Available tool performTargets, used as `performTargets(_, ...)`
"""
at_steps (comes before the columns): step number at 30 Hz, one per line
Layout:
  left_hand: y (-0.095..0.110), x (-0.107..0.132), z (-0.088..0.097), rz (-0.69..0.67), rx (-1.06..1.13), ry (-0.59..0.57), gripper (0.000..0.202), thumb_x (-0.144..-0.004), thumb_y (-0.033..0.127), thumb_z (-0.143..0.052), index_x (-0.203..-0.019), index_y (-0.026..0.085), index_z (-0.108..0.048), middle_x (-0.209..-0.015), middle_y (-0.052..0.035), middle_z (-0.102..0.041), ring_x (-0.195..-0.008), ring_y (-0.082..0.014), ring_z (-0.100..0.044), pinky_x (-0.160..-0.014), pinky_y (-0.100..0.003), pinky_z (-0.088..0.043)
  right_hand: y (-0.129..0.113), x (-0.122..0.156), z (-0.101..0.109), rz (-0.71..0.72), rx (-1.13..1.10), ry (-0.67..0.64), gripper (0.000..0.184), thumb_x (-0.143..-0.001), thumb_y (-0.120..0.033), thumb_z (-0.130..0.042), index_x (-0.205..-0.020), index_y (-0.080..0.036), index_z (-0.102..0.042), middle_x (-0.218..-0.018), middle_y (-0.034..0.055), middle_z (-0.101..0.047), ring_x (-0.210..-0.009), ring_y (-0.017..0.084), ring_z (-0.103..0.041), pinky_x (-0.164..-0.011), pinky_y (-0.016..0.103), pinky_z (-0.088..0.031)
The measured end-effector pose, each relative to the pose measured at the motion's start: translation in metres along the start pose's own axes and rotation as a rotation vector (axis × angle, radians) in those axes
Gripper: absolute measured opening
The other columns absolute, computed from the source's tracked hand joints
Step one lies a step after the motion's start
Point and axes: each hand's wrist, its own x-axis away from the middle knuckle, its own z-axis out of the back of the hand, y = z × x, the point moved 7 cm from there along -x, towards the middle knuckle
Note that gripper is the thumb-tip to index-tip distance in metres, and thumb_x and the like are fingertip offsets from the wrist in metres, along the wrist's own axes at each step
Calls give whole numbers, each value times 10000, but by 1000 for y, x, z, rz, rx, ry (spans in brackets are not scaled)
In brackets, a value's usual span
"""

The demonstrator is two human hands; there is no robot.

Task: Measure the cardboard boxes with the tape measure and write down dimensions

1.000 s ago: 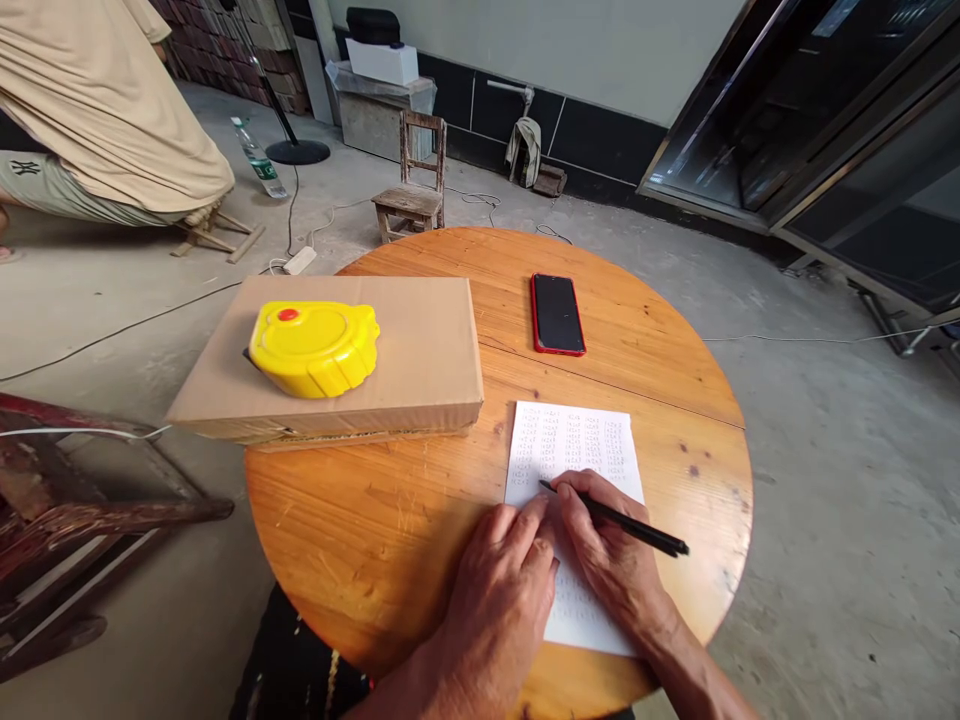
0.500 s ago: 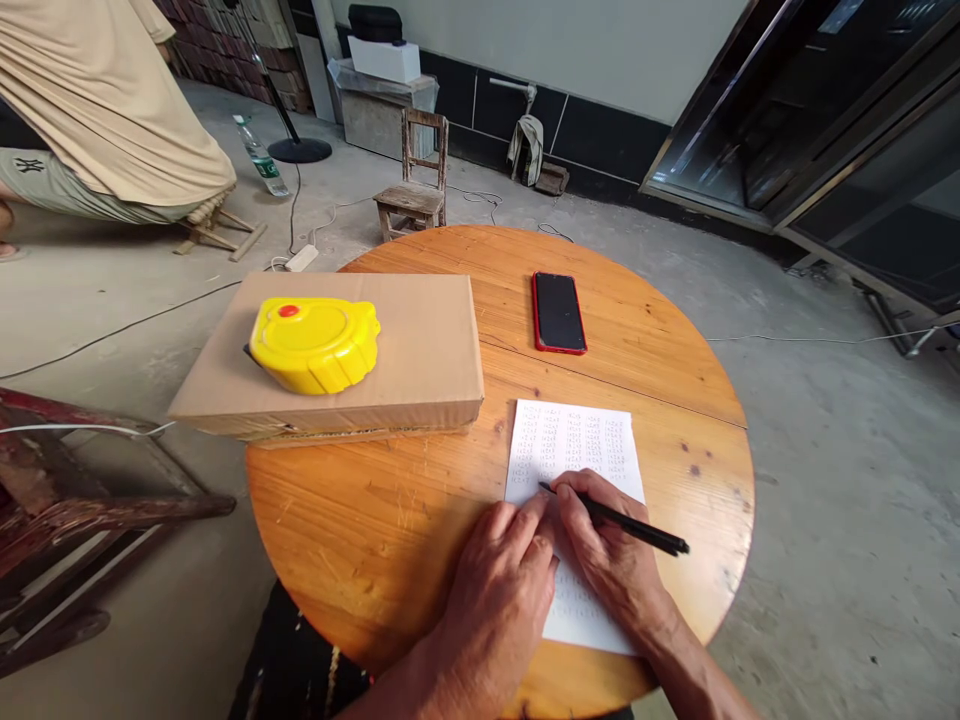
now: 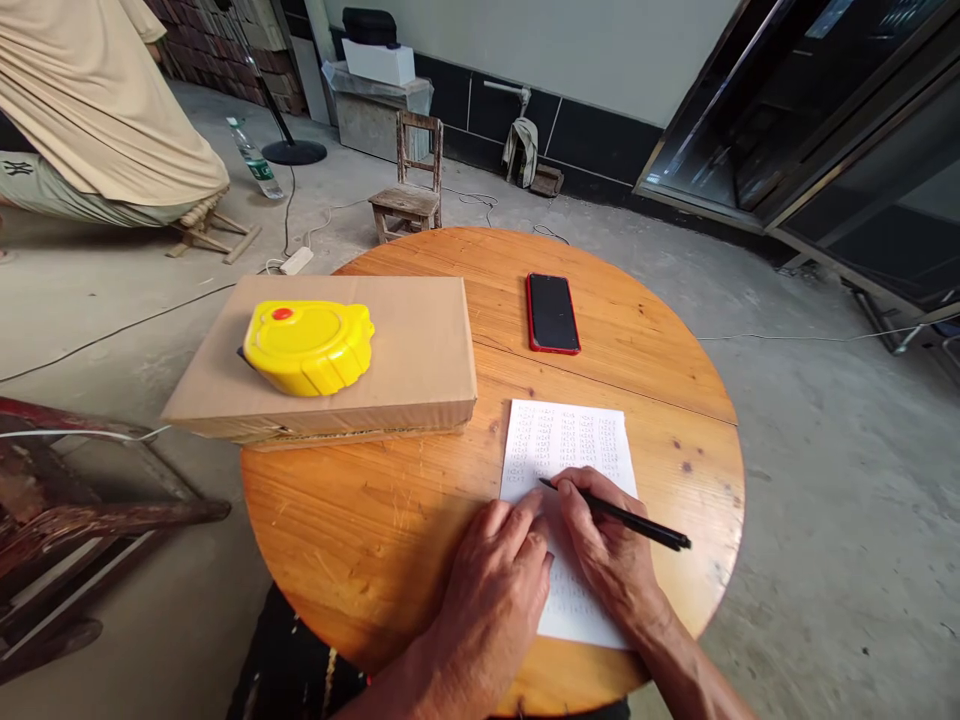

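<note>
From the head view, there are two hands, one pen, one sheet, one phone, one box and one yellow case. The right grip [image 3: 611, 550] is clenched around the black pen [image 3: 637, 524], whose tip points down at the paper [image 3: 562, 430], below several columns of small writing. The left grip [image 3: 499, 580] is released, laid palm-down with fingers bent on the sheet's left side (its underside is hidden).

The paper lies on the near right part of the round wooden desk [image 3: 352, 530], its lower end close to the rim. Bare wood spreads left of the left grip and right of the sheet; the red-edged phone [image 3: 553, 312] lies well beyond the paper, near the far edge.

The cardboard box [image 3: 424, 340] juts past the desk's left edge. It is closed (so its contents cannot be told) and carries the yellow case [image 3: 311, 345], with one red button. On the floor behind are one small chair [image 3: 409, 203] and one clear bottle [image 3: 255, 160].
</note>
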Motion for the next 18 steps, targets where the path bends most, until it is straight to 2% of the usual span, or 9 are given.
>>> performTargets(18, -1, 0, 0, 24, 20, -3, 287, -878, 63, -489, -1112, 150, -631, -1288, -108, -618, -1045, -256, -597, -884, -448, -554, -4, -1, -4, 20, 33, -35, 195, -943, -259, -503, -818, -194, -638, -681, -1, -620, -584, 128, -545, -538, 242, -434)
